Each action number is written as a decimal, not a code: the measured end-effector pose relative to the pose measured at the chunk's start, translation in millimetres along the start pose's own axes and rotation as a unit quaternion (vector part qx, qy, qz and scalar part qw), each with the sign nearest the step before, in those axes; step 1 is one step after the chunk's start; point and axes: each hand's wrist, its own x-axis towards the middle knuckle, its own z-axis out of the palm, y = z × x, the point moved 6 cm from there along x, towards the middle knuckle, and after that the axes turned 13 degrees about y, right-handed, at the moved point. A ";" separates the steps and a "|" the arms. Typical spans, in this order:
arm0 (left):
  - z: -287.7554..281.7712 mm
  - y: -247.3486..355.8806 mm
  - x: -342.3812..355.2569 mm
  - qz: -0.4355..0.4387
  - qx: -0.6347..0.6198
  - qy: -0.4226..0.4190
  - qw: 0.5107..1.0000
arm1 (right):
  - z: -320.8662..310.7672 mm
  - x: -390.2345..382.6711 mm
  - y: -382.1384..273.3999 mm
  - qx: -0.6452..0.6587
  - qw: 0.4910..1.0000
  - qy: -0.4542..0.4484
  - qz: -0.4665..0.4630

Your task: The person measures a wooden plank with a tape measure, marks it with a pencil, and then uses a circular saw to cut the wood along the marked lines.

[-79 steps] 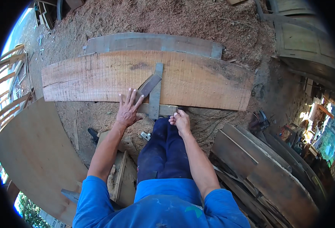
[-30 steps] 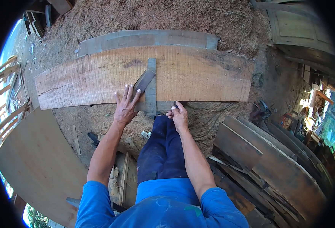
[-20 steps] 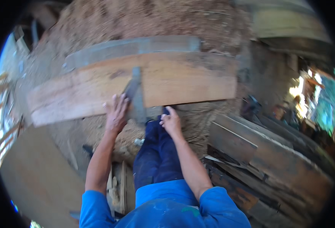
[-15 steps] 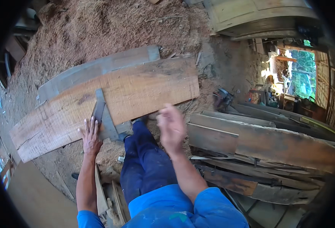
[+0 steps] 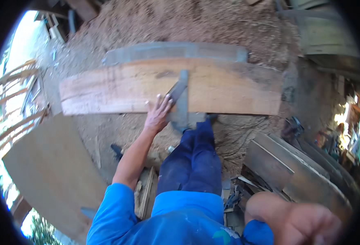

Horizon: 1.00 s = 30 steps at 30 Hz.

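A long light-brown plank [image 5: 225, 92] lies crosswise in front of me. Across it rests a grey-blue square-like tool [image 5: 182, 94] with a dark slanting piece; its wide end reaches past the plank's near edge. My left hand [image 5: 158, 113] lies with fingers spread at the plank's near edge, its fingertips against the slanting piece. At the lower right, close to the camera, my right hand [image 5: 317, 222] is raised away from the plank. Blur and the angle hide its fingers, and I cannot make out anything in it.
Behind the plank lies a grey-blue curved board [image 5: 172, 50], backed by heaped sawdust [image 5: 196, 24]. Old boards [image 5: 286, 163] are stacked at right. A large tan sheet [image 5: 53, 167] lies at left, near curved wooden pieces [image 5: 16, 96]. Thin wood strips [image 5: 147, 194] lie beside my legs.
My right hand has swung from near the plank's near edge to the lower right, close to the camera. The view has turned, shifting the scene rightward. My left hand stays at the tool.
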 end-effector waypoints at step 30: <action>-10.4 -3.3 -0.8 -0.013 -0.011 -0.006 1.000 | -55.1 -423.6 131.9 -0.333 0.591 -0.654 0.335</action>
